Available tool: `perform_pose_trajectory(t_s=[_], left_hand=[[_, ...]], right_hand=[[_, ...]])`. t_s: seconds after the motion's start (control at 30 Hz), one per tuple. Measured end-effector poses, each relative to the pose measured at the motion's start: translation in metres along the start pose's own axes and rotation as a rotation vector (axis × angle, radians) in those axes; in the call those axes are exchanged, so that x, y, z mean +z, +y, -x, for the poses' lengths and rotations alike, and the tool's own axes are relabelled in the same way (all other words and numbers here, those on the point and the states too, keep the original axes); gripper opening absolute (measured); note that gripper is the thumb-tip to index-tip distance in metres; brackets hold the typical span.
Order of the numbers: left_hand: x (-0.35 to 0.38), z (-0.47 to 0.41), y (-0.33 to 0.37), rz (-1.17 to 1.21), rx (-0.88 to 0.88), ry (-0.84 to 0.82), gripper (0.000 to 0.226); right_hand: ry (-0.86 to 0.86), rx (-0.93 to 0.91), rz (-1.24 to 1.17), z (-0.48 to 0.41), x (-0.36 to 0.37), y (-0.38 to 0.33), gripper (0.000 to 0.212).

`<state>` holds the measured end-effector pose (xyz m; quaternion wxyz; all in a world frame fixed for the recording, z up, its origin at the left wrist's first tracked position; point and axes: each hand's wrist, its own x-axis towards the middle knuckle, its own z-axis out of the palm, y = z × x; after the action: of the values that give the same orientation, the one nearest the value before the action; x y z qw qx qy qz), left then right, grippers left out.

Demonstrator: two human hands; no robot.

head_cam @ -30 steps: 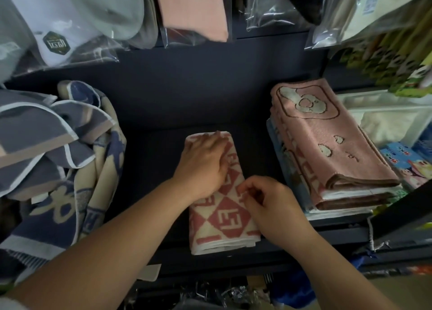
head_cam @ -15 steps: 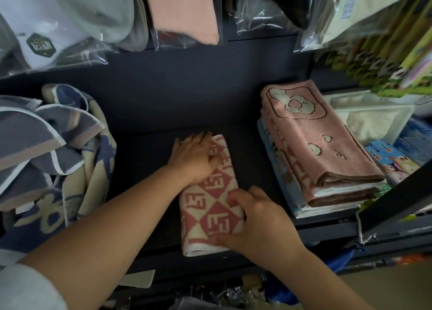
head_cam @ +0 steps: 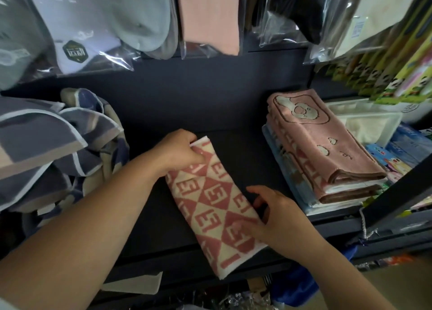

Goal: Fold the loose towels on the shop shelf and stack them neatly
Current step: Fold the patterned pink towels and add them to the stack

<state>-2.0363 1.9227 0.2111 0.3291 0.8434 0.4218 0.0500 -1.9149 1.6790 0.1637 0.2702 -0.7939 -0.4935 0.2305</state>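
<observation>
The folded pink-and-cream diamond towel [head_cam: 215, 206] lies slantwise on the dark shelf [head_cam: 245, 150], its near end over the front edge. Its diamonds carry blocky letter-like marks that do not read as a word. The left hand [head_cam: 180, 150] pinches the far corner; the right hand [head_cam: 278, 216] curls round the near right edge. To the right sits a stack of folded towels [head_cam: 322, 150], its top one pink with a bear motif. To the left lie loose blue-grey towels [head_cam: 46, 146]. Above hangs a bagged white item bearing a dark hexagonal label [head_cam: 74, 52], its writing illegible.
</observation>
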Motion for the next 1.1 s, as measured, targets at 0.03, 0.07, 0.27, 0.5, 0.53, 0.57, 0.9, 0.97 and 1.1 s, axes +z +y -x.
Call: perform_pose_trajectory(t_s=[0.03, 0.07, 0.27, 0.5, 0.53, 0.57, 0.9, 0.97, 1.1], left_hand=[[-0.003, 0.006, 0.000, 0.043, 0.055, 0.022, 0.022], [-0.006, 0.013, 0.002, 0.080, 0.123, 0.053, 0.022], [-0.028, 0.044, 0.037, 0.340, 0.453, 0.275, 0.023], [-0.026, 0.022, 0.062, 0.362, 0.409, 0.293, 0.025], [-0.021, 0.016, 0.065, 0.365, 0.401, 0.274, 0.026], [-0.016, 0.009, 0.068, 0.377, 0.396, 0.252, 0.027], [0.021, -0.053, 0.156, 0.319, 0.426, 0.049, 0.028], [0.027, -0.066, 0.176, 0.282, 0.435, 0.031, 0.027], [0.040, -0.087, 0.212, 0.146, 0.493, 0.061, 0.026]], right_hand=[[0.011, 0.013, -0.044, 0.000, 0.001, -0.002, 0.081], [0.016, 0.023, -0.103, 0.001, 0.002, -0.004, 0.079], [-0.026, 0.063, -0.383, 0.009, -0.003, -0.016, 0.062], [0.006, 0.126, -0.634, 0.035, -0.037, -0.010, 0.057], [0.029, 0.105, -0.666, 0.041, -0.044, -0.010, 0.060], [0.062, 0.081, -0.689, 0.046, -0.052, -0.009, 0.063], [0.541, -0.222, -0.884, 0.072, -0.107, 0.005, 0.022], [0.663, -0.216, -0.655, 0.067, -0.113, 0.012, 0.024], [0.945, -0.246, -0.138, 0.051, -0.121, 0.015, 0.038]])
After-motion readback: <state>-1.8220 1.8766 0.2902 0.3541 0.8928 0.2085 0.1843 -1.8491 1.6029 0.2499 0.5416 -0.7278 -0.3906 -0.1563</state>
